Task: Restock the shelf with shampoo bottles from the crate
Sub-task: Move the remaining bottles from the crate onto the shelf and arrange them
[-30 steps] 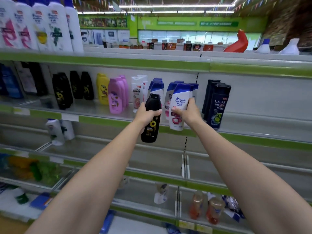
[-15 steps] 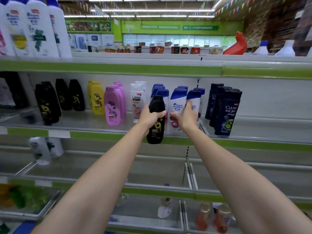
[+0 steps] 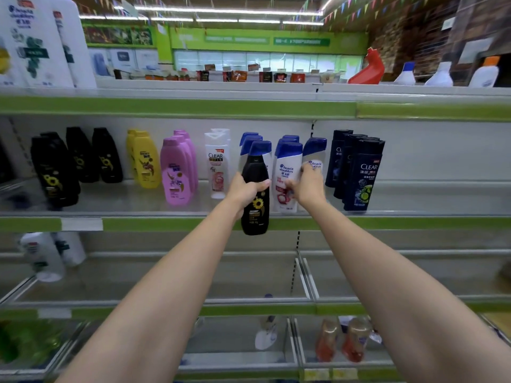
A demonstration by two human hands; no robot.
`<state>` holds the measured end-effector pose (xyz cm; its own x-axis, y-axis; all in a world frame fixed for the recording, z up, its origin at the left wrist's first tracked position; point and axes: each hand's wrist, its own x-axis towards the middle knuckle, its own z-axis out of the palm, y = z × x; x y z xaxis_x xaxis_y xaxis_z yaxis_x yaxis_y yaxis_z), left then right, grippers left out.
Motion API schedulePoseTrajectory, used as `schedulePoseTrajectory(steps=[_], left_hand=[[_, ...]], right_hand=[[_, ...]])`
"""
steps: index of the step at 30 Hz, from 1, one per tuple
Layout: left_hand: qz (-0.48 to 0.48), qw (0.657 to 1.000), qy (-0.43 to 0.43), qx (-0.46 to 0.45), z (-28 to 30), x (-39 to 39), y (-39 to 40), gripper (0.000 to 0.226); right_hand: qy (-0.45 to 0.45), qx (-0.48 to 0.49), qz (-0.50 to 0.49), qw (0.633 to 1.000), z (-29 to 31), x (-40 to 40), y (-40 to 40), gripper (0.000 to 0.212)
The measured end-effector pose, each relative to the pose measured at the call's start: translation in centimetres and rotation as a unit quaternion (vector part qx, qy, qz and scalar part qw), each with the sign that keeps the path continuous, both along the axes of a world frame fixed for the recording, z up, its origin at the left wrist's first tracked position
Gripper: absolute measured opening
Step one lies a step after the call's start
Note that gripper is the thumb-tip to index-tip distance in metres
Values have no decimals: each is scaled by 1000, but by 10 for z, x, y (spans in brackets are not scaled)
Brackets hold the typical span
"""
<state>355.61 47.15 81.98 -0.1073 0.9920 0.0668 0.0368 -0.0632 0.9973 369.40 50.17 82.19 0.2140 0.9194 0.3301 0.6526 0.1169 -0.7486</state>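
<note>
fingers (image 3: pixel 264 183) of left hand (image 3: pixel 246 192) wrap the black sunflower bottle (image 3: pixel 255 200), held in front of the shelf edge (image 3: pixel 166 223) | right hand (image 3: pixel 307 186) fingers now rest loosely on the white blue-capped bottle (image 3: pixel 313 164), which a second ago was in the air and now stands in its row | one placed, black bottle still to shelve

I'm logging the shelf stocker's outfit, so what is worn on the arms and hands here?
Nothing visible. Both forearms are bare up to the picture's edge: no sleeves, gloves, watch or bracelets. No rings can be seen on the left hand or the right hand.
</note>
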Motion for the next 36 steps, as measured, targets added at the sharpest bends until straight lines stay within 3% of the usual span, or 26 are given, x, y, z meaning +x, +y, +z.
schedulePoseTrajectory(steps=[7,9,12,15,19,28,31,36], left_hand=[[-14,1000,6,1,-5,-7,-5,44],[-8,1000,-4,0,-4,-11,-8,46],[-1,1000,-20,10,-4,-19,-12,54],[30,998,-25,40,0,-33,-21,44],[68,996,-16,61,5,-65,-35,40],[116,990,5,76,6,-201,-53,17],[170,984,5,56,4,-263,-45,31],[205,975,84,0,-5,-365,-31,25]], right_hand=[[32,-5,-22,999,-4,-5,-7,47],[25,7,-12,1000,-3,-10,-16,32],[11,8,95,995,-5,-24,-31,16],[1,-31,224,974,-2,-42,-46,27],[-34,-62,307,949,1,-77,-53,39],[-34,-29,358,933,0,-203,-51,51],[-9,-24,353,935,-1,-256,-43,50],[36,-15,335,941,-1,-346,-26,42]])
